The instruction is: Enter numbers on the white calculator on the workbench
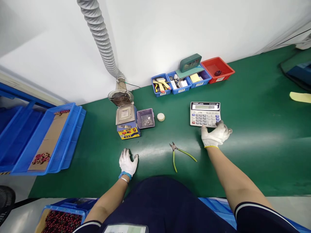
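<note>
My left hand (128, 162), in a white glove with a blue band at the wrist, lies on the green tabletop with its thumb apart from the fingers, holding nothing. At the lower edge of a desktop calculator (205, 114) is my right hand (216, 134), also gloved. Its thumb and forefinger are spread at the calculator's near edge, the other fingers partly bent. Between my hands lies a pair of green-handled side cutters (179, 152) with the handles apart. A small soldering pot (127, 124) with a metal top stands beyond my left hand.
Beside the pot are a grey tray (145, 118) of small bits and a round white lid (160, 116). Along the wall stand blue bins (161, 94), a red bin (217, 69) and a digital clock (190, 62). A ventilation hose (99, 35) hangs above; stacked blue trays (60, 142) stand left.
</note>
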`<state>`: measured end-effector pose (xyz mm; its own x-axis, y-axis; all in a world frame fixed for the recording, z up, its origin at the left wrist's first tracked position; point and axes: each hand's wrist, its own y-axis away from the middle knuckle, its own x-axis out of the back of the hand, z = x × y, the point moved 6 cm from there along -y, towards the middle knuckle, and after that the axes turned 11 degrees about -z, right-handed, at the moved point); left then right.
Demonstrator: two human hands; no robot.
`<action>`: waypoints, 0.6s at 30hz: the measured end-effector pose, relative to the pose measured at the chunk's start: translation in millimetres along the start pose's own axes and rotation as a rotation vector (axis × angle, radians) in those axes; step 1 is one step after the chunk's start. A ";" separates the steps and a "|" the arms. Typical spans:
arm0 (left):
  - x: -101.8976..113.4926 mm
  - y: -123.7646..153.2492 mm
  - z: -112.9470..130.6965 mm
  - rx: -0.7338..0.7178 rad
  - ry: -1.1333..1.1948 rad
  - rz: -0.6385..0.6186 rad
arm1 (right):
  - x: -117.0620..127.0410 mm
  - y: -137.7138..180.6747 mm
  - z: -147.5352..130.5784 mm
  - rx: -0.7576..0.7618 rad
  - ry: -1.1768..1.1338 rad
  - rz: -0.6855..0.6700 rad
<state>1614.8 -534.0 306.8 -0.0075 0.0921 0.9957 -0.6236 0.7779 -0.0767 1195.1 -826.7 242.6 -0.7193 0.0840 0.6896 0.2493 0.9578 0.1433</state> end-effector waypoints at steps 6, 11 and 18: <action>-0.3 -0.1 0.1 -0.005 -0.002 -0.003 | -21.9 0.3 -10.0 0.346 0.214 -0.084; -0.1 -0.4 0.0 -0.004 -0.003 0.005 | -49.8 27.9 -28.2 0.774 0.342 -0.254; 0.2 -0.6 0.2 -0.012 -0.008 0.017 | -54.4 36.3 -33.1 0.728 0.414 -0.204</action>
<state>1615.0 -534.7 307.0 -0.0240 0.1008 0.9946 -0.6137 0.7839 -0.0943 1264.8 -805.6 233.8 -0.3748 -0.0804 0.9236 -0.4387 0.8930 -0.1003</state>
